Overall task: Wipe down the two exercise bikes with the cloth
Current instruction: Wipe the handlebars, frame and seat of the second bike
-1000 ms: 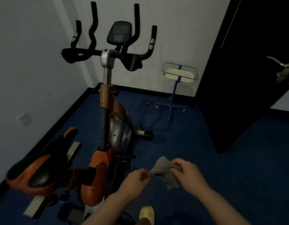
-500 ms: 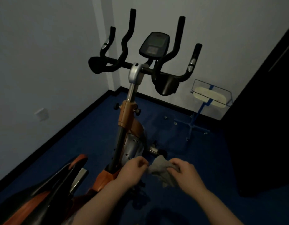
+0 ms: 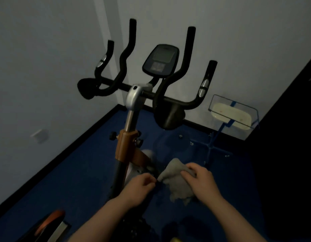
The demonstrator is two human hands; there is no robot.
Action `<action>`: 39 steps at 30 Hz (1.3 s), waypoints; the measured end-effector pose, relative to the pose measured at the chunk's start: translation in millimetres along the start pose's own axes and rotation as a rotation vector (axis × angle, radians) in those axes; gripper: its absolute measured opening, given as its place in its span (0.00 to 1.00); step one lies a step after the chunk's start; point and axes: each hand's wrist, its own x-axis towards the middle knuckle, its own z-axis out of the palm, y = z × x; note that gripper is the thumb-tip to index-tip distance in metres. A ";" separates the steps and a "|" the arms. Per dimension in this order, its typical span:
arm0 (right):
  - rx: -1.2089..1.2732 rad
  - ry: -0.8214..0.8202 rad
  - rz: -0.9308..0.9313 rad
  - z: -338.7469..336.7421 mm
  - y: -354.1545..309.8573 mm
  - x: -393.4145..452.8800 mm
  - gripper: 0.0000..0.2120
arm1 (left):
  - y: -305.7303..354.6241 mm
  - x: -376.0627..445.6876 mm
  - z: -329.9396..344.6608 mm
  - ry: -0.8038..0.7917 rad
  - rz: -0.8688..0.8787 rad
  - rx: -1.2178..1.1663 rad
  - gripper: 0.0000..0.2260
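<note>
While both hands grip the grey cloth (image 3: 175,180) between them, left hand (image 3: 139,187) pinching a corner, right hand (image 3: 202,182) clutching its bulk, the exercise bike (image 3: 132,109) stands just beyond.

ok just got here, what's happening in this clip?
A person stands over an orange and black exercise bike in a dim room with a blue floor. Both hands hold a grey cloth in front of the bike's frame: the right hand grips its bunched middle, the left hand pinches one edge, as if spreading or folding it. The cloth is not on the bike, so wiping does not look started. The handlebars and console are untouched.
</note>
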 end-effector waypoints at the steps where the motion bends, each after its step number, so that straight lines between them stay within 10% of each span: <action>1: 0.056 0.034 0.005 -7.2 1.2 8.3 0.04 | 6.4 10.0 -2.2 0.020 -0.005 0.000 0.07; 10: 0.497 0.334 0.020 -48.5 -41.4 58.0 0.03 | 63.6 50.2 -14.5 0.301 0.112 -0.229 0.08; 18: 0.375 0.549 -0.303 -24.9 -106.8 93.1 0.06 | 111.3 91.2 -99.7 0.596 0.387 -0.342 0.09; 29: 0.240 0.563 -0.236 9.3 -117.0 126.5 0.14 | 132.6 171.7 -118.9 0.174 0.689 0.046 0.11; 39: 0.241 0.708 -0.186 20.6 -116.3 126.7 0.15 | 120.5 178.0 -99.4 0.198 0.721 -0.082 0.14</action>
